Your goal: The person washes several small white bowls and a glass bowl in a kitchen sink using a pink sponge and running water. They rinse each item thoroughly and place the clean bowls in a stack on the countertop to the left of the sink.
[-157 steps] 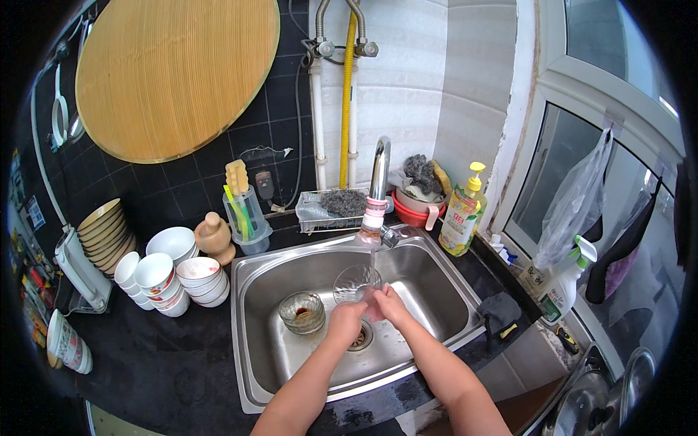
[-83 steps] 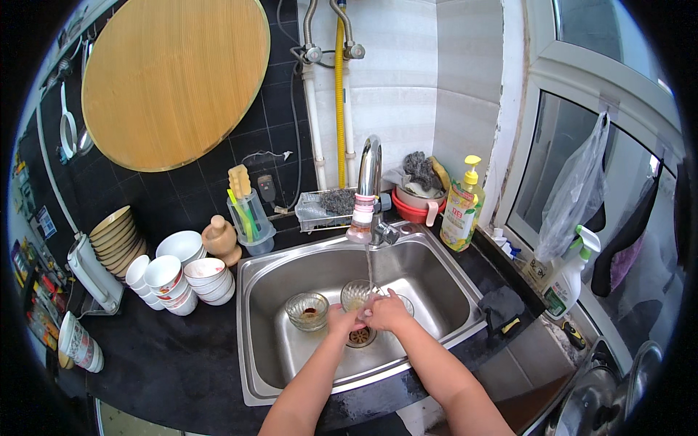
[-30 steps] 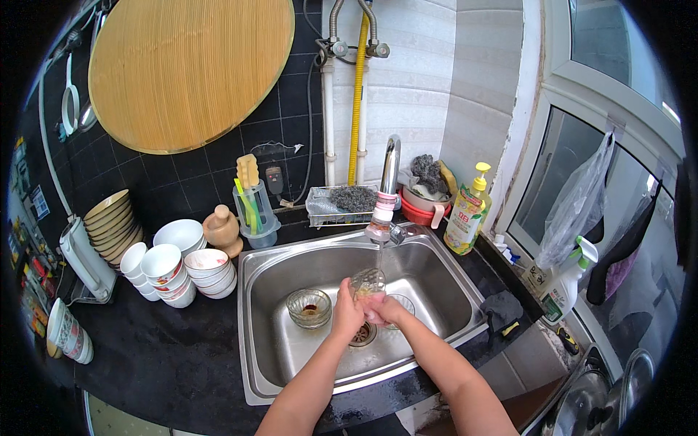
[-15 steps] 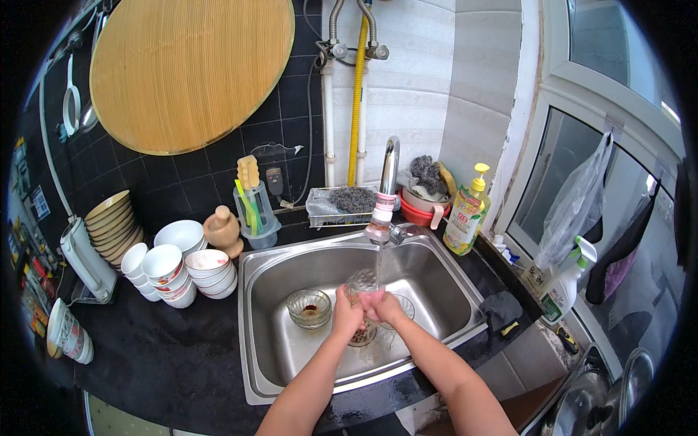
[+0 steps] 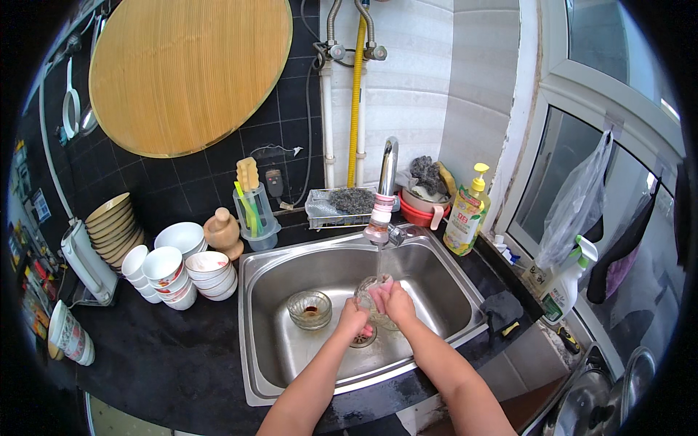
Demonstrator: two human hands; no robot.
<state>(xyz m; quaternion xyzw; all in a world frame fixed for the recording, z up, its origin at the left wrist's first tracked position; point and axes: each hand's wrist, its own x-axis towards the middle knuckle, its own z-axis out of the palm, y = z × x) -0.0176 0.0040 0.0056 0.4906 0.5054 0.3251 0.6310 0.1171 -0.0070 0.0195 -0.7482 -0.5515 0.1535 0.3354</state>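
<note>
Over the drain of the steel sink (image 5: 280,363), my left hand (image 5: 353,318) grips a clear glass bowl (image 5: 366,288) by its near left side. My right hand (image 5: 399,304) is closed on a pink cloth (image 5: 381,291) pressed against the same bowl. Water runs from the faucet (image 5: 389,174) just above them. Partly hidden beneath my hands, another piece of clear glassware (image 5: 390,323) rests on the sink floor. To the left sit ribbed glass bowls (image 5: 310,311), apparently nested, with a dark red-brown residue inside.
Stacked white bowls (image 5: 211,272), brown-rimmed bowls (image 5: 113,229) and a wooden mortar (image 5: 223,234) crowd the left counter. Behind the sink stands a wire rack (image 5: 342,211) with a steel scourer. A yellow-pump soap bottle (image 5: 467,214) and a spray bottle (image 5: 567,283) are on the right.
The glass bowl and both hands have shifted slightly; the bowl is tilted and lower, away from the stream. My right hand with the pink cloth has moved a little right.
</note>
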